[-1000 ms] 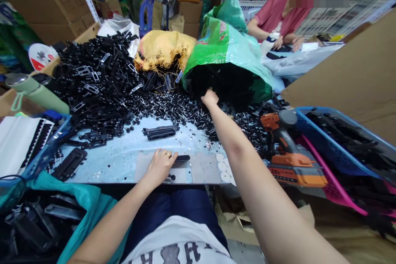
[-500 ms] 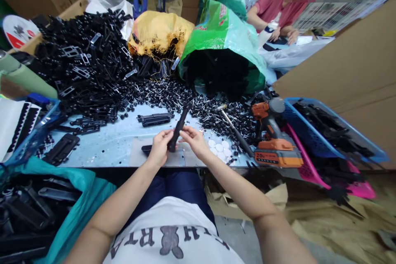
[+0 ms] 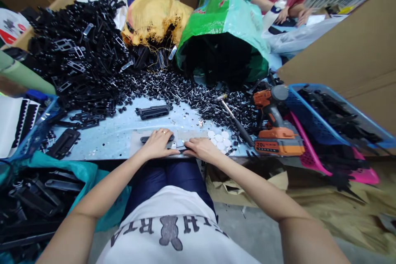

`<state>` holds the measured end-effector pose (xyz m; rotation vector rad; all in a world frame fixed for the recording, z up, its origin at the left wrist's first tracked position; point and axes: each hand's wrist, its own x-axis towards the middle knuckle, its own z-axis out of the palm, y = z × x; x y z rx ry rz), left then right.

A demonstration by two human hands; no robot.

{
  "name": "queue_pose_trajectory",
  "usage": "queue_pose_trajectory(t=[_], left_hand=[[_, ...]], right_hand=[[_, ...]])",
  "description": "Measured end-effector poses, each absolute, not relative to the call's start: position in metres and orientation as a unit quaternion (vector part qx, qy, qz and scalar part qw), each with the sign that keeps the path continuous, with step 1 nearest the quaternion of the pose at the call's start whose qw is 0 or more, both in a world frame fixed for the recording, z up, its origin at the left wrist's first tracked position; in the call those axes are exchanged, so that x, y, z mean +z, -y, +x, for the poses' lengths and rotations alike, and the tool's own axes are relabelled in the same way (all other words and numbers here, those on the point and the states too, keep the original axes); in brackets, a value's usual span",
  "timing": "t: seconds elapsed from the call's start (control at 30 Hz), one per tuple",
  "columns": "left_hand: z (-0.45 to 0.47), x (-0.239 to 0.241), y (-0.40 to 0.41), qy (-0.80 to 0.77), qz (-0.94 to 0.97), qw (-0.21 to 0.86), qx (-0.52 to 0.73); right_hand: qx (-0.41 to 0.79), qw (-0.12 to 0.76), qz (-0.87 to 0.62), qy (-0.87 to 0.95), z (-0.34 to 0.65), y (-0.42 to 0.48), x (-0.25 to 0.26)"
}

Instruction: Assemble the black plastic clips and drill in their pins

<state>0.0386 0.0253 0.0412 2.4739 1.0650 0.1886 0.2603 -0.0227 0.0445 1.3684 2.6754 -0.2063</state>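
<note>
Both hands are low at the table's front edge, on a thin black plastic part lying sideways between them. My left hand grips its left end, thumb along the near side. My right hand has its fingers closed on the right end. Much of the part is hidden under the fingers. Another black plastic piece shows beside my left fingers, partly covered by them. Farther back, a long black assembly rests on the blue tabletop. White round discs lie right of my right hand.
A hammer and an orange cordless drill lie to the right. Black parts heap up at back left, with loose screws across the middle. A green sack stands behind. A co-worker's hands are at back right.
The long black part, earlier held up at a slant, is now down flat at the table edge. Both hands have lowered with it, and the view has tilted downward.
</note>
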Motion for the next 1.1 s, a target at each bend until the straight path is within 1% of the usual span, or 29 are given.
queue_pose_trajectory(t=[0.13,0.33,0.5,0.6,0.8,0.93,1.03,1.1], left_hand=[[0.039,0.034,-0.023,-0.379,0.904,0.178,0.082],[0.032,0.021,-0.019,-0.386,0.895,0.158,0.156],[0.028,0.018,-0.018,-0.394,0.884,0.148,0.204],[0.029,0.022,-0.020,-0.426,0.869,0.147,0.202],[0.030,0.030,-0.023,-0.442,0.857,0.186,0.190],[0.034,0.033,-0.021,-0.424,0.866,0.213,0.159],[0.043,0.038,-0.045,-0.381,0.883,0.234,0.145],[0.050,0.043,-0.080,-0.400,0.879,0.194,0.171]], right_hand=[[-0.044,0.046,0.483,-0.873,0.252,0.026,0.042],[0.021,0.006,0.504,-0.864,0.240,0.032,0.050],[0.021,0.004,0.501,-0.865,0.234,0.024,0.065],[0.030,0.012,0.501,-0.865,0.232,0.019,0.071],[0.046,0.003,0.504,-0.862,0.233,0.018,0.071],[0.039,-0.014,0.458,-0.888,0.245,0.013,0.061],[0.007,-0.035,0.454,-0.890,0.259,0.011,0.046],[-0.017,-0.046,0.467,-0.883,0.267,0.012,0.037]])
